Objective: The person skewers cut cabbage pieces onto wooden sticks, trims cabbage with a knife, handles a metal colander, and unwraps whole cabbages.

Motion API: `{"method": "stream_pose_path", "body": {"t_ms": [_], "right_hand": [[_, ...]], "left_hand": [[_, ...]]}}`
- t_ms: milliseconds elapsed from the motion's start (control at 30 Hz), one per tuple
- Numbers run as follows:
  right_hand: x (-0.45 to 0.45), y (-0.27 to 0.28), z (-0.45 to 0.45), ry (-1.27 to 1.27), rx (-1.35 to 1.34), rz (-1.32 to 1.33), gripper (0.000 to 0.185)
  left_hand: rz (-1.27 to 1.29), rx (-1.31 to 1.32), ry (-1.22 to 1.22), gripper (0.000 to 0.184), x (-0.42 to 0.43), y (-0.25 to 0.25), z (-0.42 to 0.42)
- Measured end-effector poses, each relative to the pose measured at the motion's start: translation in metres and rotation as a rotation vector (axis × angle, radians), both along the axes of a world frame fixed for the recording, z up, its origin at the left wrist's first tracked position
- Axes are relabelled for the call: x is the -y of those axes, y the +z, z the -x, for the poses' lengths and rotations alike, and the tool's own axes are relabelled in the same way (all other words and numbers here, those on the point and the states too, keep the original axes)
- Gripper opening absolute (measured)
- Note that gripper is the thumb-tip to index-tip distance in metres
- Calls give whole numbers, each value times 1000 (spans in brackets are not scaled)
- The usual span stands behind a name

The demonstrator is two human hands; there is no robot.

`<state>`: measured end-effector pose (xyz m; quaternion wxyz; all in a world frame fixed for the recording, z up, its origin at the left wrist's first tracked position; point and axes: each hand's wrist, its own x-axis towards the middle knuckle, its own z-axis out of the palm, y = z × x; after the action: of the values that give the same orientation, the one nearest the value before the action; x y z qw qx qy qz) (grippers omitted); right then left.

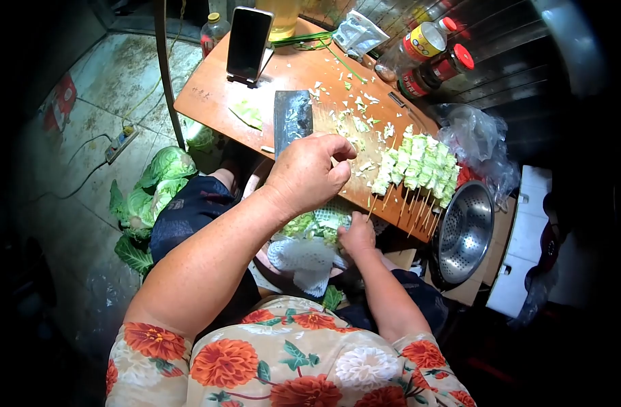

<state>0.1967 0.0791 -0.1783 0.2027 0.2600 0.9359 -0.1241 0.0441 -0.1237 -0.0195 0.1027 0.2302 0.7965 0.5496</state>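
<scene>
Over the front edge of the wooden table, my left hand [309, 171] is raised with its fingers curled and thumb near the index finger; what they hold, if anything, is hidden. Just beyond it lies a cleaver [293, 115] with a dark, wide blade. Lower down, my right hand [358, 236] is closed beside a basin [261, 256] of chopped cabbage [298, 225], its fingertips out of sight. A thin stick [372, 206] shows just above this hand. White netting [304, 258] hangs over the basin's near side. Skewered cabbage [419, 163] lies in a row on the table's right end.
A phone [249, 44] stands upright on the table [209, 88], among cabbage scraps. Sauce bottles [436, 71] stand at the back right. A steel colander [465, 234] leans at the right. Cabbage heads [164, 178] and a power strip [121, 144] lie on the floor at left.
</scene>
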Motion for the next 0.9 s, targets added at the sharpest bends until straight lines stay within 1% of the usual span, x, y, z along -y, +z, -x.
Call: {"method": "stream_pose_path", "body": {"t_ms": [67,200,267,300,367,400,467,500,533,600,667,733,767,800,900], "right_hand": [[5,0,-6,201,-142,-193,35],[6,5,7,203,-54,-191,33],[8,9,18,178,49,-86,28],[5,5,17,186,50,-85,28],[-2,-6,13,144,-31,-42,23],[-4,-9,10,150,-28,-39,23],[-6,-13,5,156,-207,-2,20],[-7,-15,2,188,-298,49,15],[-7,-17,-2,187,-296,49,15],[-2,-15,-8,109,-375,241,11],[8,-14,-20,91,-354,266,8],[18,-17,-34,-34,-405,467,8],[26,-18,-42,-174,-353,597,8],[39,-2,-45,-160,-346,596,6],[70,32,-60,-149,-375,733,11]], "left_hand": [[-14,-3,-2,22,0,-1,-2],[-13,-31,-23,23,2,-3,-6],[-5,-25,-14,23,4,-2,-4],[1,-18,-4,23,5,-1,-3],[-12,-19,6,23,6,-1,0],[-26,-20,6,23,6,-2,1],[-33,-36,10,23,5,-5,2],[-44,-55,9,23,5,-7,2],[-44,-53,8,23,5,-7,2],[-1,-28,-4,23,5,-4,2],[-4,-17,-9,23,4,-3,2],[-10,-2,-18,23,3,-3,0],[7,4,-18,23,3,-3,-1],[25,8,-19,23,3,-2,-2],[66,31,-35,23,2,-6,-6]]}}
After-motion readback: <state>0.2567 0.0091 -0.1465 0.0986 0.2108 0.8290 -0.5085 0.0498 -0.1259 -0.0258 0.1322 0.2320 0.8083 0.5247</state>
